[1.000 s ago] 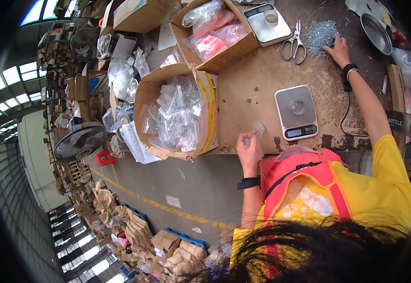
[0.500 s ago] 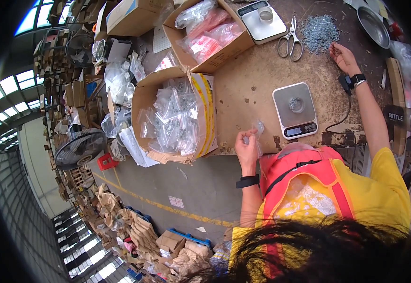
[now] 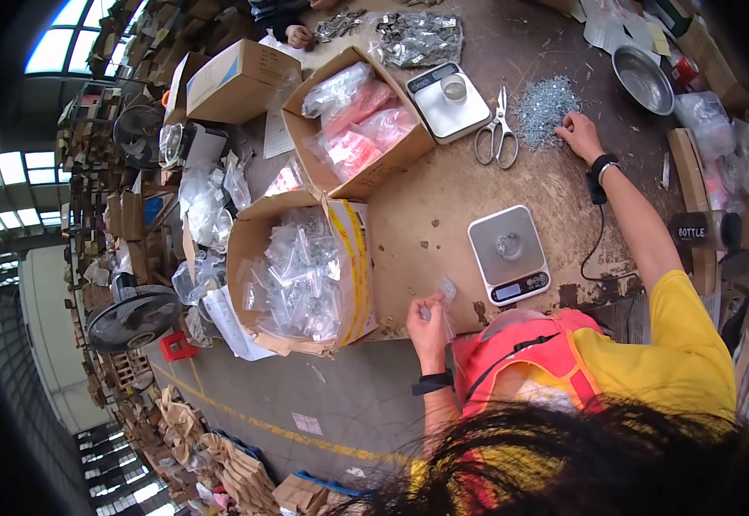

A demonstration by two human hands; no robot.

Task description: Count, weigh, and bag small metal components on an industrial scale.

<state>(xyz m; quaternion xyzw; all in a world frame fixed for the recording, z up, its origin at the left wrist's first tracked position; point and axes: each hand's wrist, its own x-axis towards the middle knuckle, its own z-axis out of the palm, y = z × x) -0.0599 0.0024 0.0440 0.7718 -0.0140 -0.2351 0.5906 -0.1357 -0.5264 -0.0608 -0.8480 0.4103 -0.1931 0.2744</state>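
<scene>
My left hand [image 3: 428, 325] is closed on a small clear plastic bag [image 3: 449, 325] at the table's near edge. A rounded clear piece shows above those fingers; whether it is part of the bag I cannot tell. My right hand [image 3: 580, 138] reaches far forward, its fingertips drawn together at the right edge of a pile of small silvery metal pieces [image 3: 546, 107]. What they pinch is too small to make out. Between my hands lies a white digital scale [image 3: 483, 245] with a small clear round dish [image 3: 509, 247] on its plate. Scissors [image 3: 497, 133] lie left of the pile.
Left stands a carton [image 3: 359, 279] of filled clear bags; behind it, another carton [image 3: 391, 168] of bags. A second scale [image 3: 469, 120] bears a small round cup. A metal bowl [image 3: 643, 79] stands far right. Another person's hand [image 3: 299, 36] shows at the far left.
My view has shifted, so the table sits lower in the picture. My right hand has turned and its fingers have come down onto the pile's edge. My left hand still holds the bag.
</scene>
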